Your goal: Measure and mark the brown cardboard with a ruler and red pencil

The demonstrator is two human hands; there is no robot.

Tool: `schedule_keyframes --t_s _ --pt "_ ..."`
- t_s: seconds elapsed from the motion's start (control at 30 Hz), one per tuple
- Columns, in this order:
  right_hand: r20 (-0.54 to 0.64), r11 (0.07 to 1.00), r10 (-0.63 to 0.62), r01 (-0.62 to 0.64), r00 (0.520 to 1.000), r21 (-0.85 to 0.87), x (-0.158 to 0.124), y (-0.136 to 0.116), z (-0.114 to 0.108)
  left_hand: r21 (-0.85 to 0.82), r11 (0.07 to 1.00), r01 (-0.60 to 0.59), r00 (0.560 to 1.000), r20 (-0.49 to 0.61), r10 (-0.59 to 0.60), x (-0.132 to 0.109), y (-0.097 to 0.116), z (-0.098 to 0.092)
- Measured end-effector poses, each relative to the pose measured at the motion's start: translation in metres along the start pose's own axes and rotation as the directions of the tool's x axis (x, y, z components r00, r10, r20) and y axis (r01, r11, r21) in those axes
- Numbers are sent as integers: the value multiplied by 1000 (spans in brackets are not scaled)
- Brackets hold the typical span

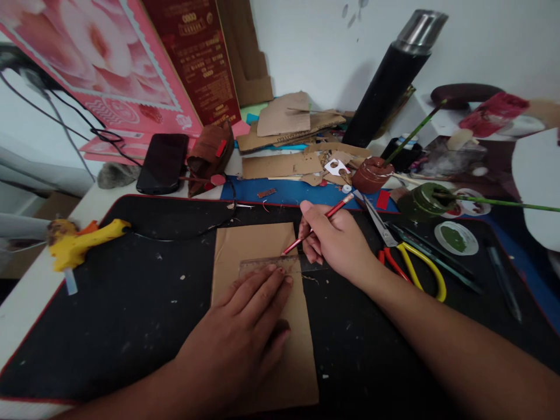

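Note:
A brown cardboard sheet lies on the black mat. My left hand rests flat on it, fingers stretched out, fingertips pressing a clear ruler that lies across the sheet. My right hand is closed in a pinch round a red pencil. The pencil's tip touches the cardboard at the ruler's upper edge.
Yellow-handled scissors lie right of my right hand. A yellow glue gun sits at the mat's left edge. Behind are a phone, cardboard scraps, a black flask, a brown paint pot and a green one with brushes.

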State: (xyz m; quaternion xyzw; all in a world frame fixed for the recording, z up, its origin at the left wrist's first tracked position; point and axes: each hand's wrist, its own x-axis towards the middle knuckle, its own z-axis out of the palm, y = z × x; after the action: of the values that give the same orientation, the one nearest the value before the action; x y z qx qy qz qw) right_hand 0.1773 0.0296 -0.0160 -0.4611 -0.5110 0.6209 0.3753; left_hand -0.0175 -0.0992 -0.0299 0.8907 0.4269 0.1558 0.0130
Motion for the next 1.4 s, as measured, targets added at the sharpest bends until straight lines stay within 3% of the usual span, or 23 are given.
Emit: schedule_keyframes --t_s 1.4 --pt "2 999 -16 16 1000 -32 0 0 -1 -3 1000 0 1000 7 0 0 0 -1"
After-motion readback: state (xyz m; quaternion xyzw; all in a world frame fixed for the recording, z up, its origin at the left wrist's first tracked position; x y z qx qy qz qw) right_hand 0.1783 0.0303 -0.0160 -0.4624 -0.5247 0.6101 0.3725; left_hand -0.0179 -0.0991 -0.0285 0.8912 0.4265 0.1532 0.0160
